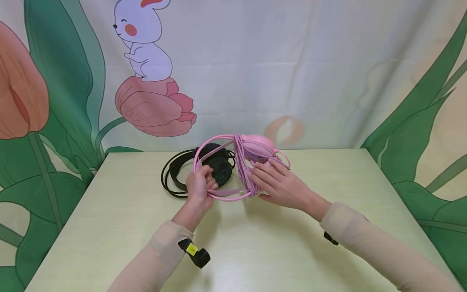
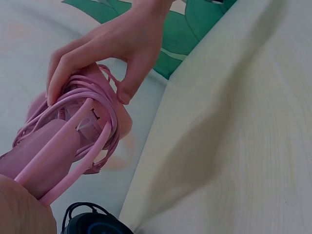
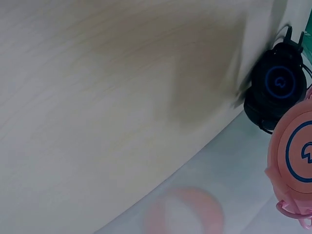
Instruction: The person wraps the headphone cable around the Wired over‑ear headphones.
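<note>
Pink headphones (image 1: 259, 147), with their pink cable (image 1: 241, 166) wound round them, are held up above the table. My left hand (image 1: 200, 184) grips the headband end, its fingers curled round the band. Across the ear-cup end lies my right hand (image 1: 282, 184); the left wrist view shows that hand (image 2: 114, 46) with fingers over one side and thumb on the other, holding the cup and wound cable. One round pink ear cup (image 3: 295, 156) with a blue ring appears at the edge of the right wrist view, where the right hand is out of sight.
Behind the left hand, black headphones (image 1: 220, 168) rest on the pale wooden table (image 1: 138, 227), their black cable looped to the left. A curtain (image 1: 237, 73) printed with a rabbit, flowers and leaves hangs at the table's back edge.
</note>
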Demonstrator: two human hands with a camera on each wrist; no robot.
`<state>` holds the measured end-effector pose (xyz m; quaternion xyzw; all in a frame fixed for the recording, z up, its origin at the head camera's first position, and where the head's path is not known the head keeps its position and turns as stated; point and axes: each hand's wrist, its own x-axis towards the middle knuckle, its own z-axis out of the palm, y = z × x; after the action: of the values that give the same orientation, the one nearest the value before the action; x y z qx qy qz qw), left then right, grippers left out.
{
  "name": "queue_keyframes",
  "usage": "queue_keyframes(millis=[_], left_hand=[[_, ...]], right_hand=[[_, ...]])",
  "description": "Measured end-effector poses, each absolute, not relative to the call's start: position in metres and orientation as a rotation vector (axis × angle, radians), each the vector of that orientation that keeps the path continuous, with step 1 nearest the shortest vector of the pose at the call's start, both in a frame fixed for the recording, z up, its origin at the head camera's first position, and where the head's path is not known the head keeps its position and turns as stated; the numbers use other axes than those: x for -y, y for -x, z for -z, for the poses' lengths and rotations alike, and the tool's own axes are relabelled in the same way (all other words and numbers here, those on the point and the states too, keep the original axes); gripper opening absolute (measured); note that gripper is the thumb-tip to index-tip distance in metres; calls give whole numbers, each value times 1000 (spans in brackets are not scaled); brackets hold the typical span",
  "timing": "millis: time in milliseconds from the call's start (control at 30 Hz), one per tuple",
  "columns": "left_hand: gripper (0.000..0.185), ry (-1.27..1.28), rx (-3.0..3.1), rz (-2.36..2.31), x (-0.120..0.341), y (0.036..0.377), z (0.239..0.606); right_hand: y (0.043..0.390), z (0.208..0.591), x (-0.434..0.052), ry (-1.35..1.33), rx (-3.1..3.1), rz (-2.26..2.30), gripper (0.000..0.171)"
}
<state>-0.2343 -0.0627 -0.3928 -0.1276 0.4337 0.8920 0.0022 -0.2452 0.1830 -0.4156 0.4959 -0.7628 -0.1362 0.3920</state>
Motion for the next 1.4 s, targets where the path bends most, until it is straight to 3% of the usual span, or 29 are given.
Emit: queue_keyframes(millis=[200,700,1233,1400], left_hand=[[31,406,-1344,-2783,62,234,394],[34,335,-1337,-2759,62,231,400],[33,360,-1466,-2637,61,234,412],[25,403,-1572,-2527,61,236,416]], right_hand=[[251,416,-174,-1262,1968,204,76],[254,411,-165,-1378,1977,284,59],[256,413,-166,-1449,1836,234,58],[256,413,-169,-1466,1849,240,56]])
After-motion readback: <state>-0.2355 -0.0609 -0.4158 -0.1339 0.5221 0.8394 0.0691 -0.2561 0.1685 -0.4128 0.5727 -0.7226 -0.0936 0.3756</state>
